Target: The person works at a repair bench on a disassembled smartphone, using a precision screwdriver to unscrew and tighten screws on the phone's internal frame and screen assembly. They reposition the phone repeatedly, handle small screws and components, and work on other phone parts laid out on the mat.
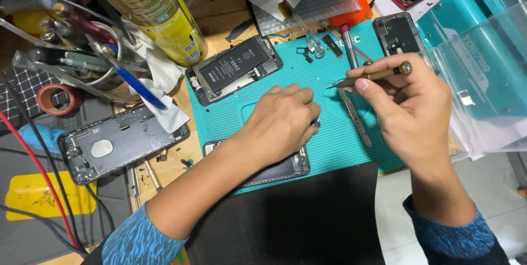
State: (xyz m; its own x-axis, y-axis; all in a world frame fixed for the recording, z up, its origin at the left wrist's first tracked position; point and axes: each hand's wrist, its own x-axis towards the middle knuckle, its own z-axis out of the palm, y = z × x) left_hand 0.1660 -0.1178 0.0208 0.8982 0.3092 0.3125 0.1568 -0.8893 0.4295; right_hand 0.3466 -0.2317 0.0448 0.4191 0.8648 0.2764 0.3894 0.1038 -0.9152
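My right hand (409,108) holds a small brass-coloured screwdriver (373,75) level above the teal work mat (324,86), its tip pointing left. My left hand (280,122) rests on the mat with its fingers curled, pinching something small at the fingertips that I cannot make out. Its wrist covers an opened phone frame (285,169) at the mat's near edge. Another opened phone (235,68) with its black battery showing lies at the mat's far left corner.
A grey phone back housing (118,144) lies on the left. A yellow spray can (156,10), a jar of tools (82,62), a tape roll (55,99), metal tweezers (355,119), a black phone part (398,34) and clear plastic trays (483,73) surround the mat. A black sheet (307,215) lies near me.
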